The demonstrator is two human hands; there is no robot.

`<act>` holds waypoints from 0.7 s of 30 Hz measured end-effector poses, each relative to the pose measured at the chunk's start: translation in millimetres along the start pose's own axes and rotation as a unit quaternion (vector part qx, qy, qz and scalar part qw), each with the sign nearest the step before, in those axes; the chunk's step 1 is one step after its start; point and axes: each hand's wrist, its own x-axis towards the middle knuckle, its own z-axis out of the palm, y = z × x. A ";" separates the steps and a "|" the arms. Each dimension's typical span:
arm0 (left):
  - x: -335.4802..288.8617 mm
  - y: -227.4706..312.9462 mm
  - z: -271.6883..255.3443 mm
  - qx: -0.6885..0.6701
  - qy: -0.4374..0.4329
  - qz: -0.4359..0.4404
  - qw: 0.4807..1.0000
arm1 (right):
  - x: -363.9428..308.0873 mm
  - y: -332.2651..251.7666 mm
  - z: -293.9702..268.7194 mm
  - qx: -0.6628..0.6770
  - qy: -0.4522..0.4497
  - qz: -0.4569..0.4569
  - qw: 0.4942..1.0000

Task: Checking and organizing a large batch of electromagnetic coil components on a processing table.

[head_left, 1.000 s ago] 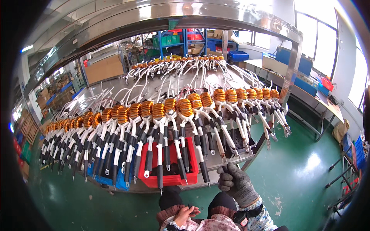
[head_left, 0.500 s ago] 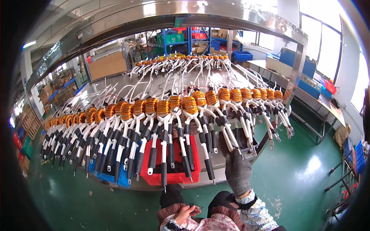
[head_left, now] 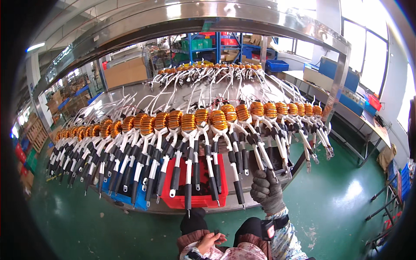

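My right hand [head_left: 267,193], in a grey knit glove, is closed at the lower end of a white wire lead [head_left: 263,152] that hangs from a copper-wound ring coil [head_left: 257,108]. Its fingers are curled, and a metal tip shows beside the thumb. Low in front of my lap, my bare left hand [head_left: 209,242] is closed with a small black piece [head_left: 217,232] at its fingertips. A long row of such coils lies along the metal bench's front edge. Their white leads hang over it, many with black sleeves [head_left: 188,197] and metal lugs.
Under the hanging leads are a red bin [head_left: 200,201] and a blue bin [head_left: 139,200]. A steel frame beam [head_left: 190,11] spans overhead. Farther back on the bench top [head_left: 182,92] runs a second row of coils. A side table [head_left: 368,119] with equipment stands at the right.
My right hand has turned, its fingers now curled upward by the lead's end, and the wristband shows more. The left hand stays nearly still. The view has shifted slightly.
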 end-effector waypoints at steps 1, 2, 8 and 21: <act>-1.0 0.1 -1.4 -0.002 0.005 0.001 1.000 | -0.8 7.6 7.7 -0.126 0.062 -0.029 0.990; -1.5 0.1 -2.7 -0.003 0.010 0.001 1.000 | -3.5 17.0 17.2 -0.124 0.062 -0.025 0.990; 2.9 -5.4 -4.7 -0.012 0.011 -0.012 1.000 | -11.0 30.5 38.3 -0.436 0.312 -0.138 0.833; -15.4 27.5 11.4 -0.037 0.045 0.018 0.998 | 9.6 23.1 36.9 0.112 0.053 0.015 0.992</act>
